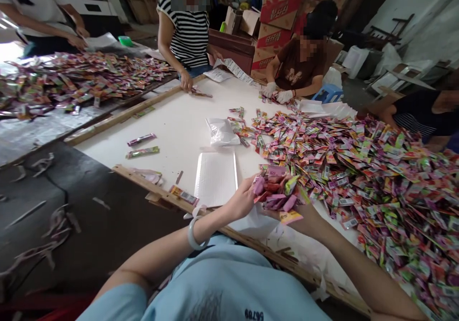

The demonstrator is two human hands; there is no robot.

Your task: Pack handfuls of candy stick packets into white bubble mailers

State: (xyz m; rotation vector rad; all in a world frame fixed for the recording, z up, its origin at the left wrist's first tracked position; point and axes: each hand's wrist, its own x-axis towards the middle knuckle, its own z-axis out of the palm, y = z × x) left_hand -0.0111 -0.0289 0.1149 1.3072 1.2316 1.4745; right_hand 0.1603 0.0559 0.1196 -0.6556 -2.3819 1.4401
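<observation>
My left hand [244,199] is closed round one side of a bunch of small, colourful stick packets [274,189], mostly pink, red and purple. From the other side my right hand [289,219] supports the same bunch, its fingers largely hidden beneath the packets. The bunch is held above the near edge of the white table [172,115]. Just beyond my left hand, a flat white plastic pouch [217,177] lies on the tabletop. A large heap of similar packets [344,163] spreads to the right of my hands.
Behind the pouch lies a filled clear bag [222,132]. Loose packets [142,152] are at left. A wooden rim [158,184] edges the table. Co-workers stand or sit around; one wears white gloves [285,96]. Another heap [71,82] covers the left table. Red cartons [274,36] are stacked behind.
</observation>
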